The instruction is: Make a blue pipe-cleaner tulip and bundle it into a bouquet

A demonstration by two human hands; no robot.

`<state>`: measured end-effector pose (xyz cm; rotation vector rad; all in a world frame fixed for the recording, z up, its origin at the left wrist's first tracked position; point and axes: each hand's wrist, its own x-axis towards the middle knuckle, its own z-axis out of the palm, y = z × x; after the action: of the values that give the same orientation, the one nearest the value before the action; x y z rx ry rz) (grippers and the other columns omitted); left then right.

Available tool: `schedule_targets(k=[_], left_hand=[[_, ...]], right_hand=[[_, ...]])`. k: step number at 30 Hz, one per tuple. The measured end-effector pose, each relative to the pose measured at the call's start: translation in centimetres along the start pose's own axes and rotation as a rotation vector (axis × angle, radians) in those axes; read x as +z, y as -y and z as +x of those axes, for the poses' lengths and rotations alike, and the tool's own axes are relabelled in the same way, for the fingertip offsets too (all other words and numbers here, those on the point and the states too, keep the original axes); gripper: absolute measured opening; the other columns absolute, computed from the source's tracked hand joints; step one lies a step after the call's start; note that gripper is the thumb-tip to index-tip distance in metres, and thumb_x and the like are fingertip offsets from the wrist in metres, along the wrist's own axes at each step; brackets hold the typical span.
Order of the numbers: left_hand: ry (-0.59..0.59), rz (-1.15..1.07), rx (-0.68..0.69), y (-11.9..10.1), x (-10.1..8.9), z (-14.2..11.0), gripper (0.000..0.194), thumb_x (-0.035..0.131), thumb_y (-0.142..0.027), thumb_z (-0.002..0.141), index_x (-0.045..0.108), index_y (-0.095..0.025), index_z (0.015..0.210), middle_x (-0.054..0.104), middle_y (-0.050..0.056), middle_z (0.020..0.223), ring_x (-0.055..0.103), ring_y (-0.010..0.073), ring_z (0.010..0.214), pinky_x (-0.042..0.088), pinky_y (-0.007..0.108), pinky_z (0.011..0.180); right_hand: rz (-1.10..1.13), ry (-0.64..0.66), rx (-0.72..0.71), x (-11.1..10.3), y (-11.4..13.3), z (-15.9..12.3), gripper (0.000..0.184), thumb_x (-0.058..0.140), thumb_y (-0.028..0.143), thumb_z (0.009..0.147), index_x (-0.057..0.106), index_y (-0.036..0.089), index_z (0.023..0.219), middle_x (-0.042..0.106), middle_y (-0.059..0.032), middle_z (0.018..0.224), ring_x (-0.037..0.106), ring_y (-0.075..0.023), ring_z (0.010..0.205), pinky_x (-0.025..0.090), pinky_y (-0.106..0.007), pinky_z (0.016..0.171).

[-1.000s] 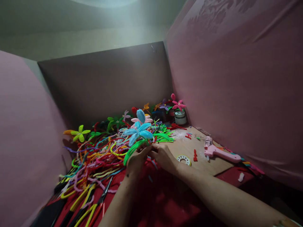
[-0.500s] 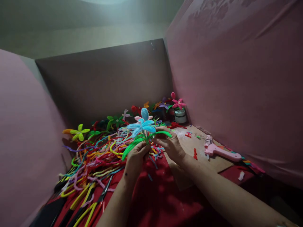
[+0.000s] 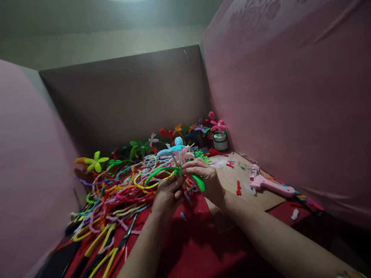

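Between my hands stands a pipe-cleaner flower with a light-blue bloom point(image 3: 171, 150), a blue bud point(image 3: 179, 141) above it and green leaves point(image 3: 198, 183) at either side. My left hand point(image 3: 169, 193) is closed, pinching its stem low down, beneath the leaves. Fingers of my right hand point(image 3: 205, 175) are closed at the stem where the leaves join, with one leaf hanging below them. The exact fingertip contact is partly hidden. A pale pink flower point(image 3: 182, 155) shows close behind the blue one; I cannot tell whether it belongs to the same stem.
Many coloured pipe cleaners point(image 3: 116, 193) cover the left of the red cloth point(image 3: 191, 247). Scissors point(image 3: 126, 235) lie among them. At right, a pink glue gun point(image 3: 271, 185) rests on a brown board point(image 3: 252, 200). Finished flowers, including a yellow one point(image 3: 97, 161), line the back beside a white jar point(image 3: 220, 142).
The blue flower has turned in my hands, its bloom now seen more edge-on. The right-hand leaf now points downward. My left hand has rolled slightly around the stem.
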<state>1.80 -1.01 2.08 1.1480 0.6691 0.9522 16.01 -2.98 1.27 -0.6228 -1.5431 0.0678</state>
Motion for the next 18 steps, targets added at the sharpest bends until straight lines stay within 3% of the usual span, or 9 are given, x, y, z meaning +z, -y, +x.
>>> schedule_targets(k=[4, 9, 15, 18], left_hand=[[-0.032, -0.048, -0.001, 0.1, 0.0, 0.1, 0.026, 0.073, -0.03, 0.061, 0.055, -0.012, 0.064, 0.047, -0.006, 0.049, 0.026, -0.0024, 0.031, 0.019, 0.012, 0.031], [-0.009, -0.038, 0.01, 0.0, -0.1, 0.2, 0.022, 0.069, -0.029, 0.066, 0.054, -0.012, 0.064, 0.044, -0.007, 0.046, 0.025, -0.0015, 0.032, 0.018, 0.012, 0.032], [-0.035, 0.14, 0.079, -0.5, 0.0, -0.1, 0.024, 0.063, -0.035, 0.071, 0.053, -0.014, 0.063, 0.036, -0.008, 0.039, 0.026, 0.0016, 0.033, 0.019, 0.015, 0.034], [-0.08, 0.188, 0.118, -0.4, -0.2, 0.0, 0.024, 0.065, -0.036, 0.069, 0.055, -0.014, 0.065, 0.039, -0.007, 0.039, 0.029, 0.002, 0.034, 0.019, 0.015, 0.035]], right_hand=[[-0.051, 0.036, -0.04, 0.1, 0.1, -0.1, 0.015, 0.063, 0.027, 0.074, 0.068, 0.023, 0.087, 0.067, -0.0062, 0.092, 0.057, -0.019, 0.088, 0.043, -0.038, 0.087], [-0.018, -0.029, -0.02, 0.2, 0.2, 0.0, 0.015, 0.061, 0.022, 0.076, 0.067, 0.023, 0.09, 0.065, -0.0062, 0.094, 0.056, -0.0185, 0.094, 0.042, -0.036, 0.089], [0.198, -0.229, 0.306, 0.5, 0.1, 0.3, 0.024, 0.064, 0.027, 0.072, 0.063, 0.021, 0.095, 0.059, -0.0047, 0.094, 0.056, -0.016, 0.088, 0.046, -0.029, 0.077], [0.29, -0.221, 0.493, 1.0, -0.4, 0.0, 0.028, 0.066, 0.029, 0.068, 0.061, 0.017, 0.093, 0.06, -0.004, 0.087, 0.056, -0.0146, 0.077, 0.047, -0.026, 0.067]])
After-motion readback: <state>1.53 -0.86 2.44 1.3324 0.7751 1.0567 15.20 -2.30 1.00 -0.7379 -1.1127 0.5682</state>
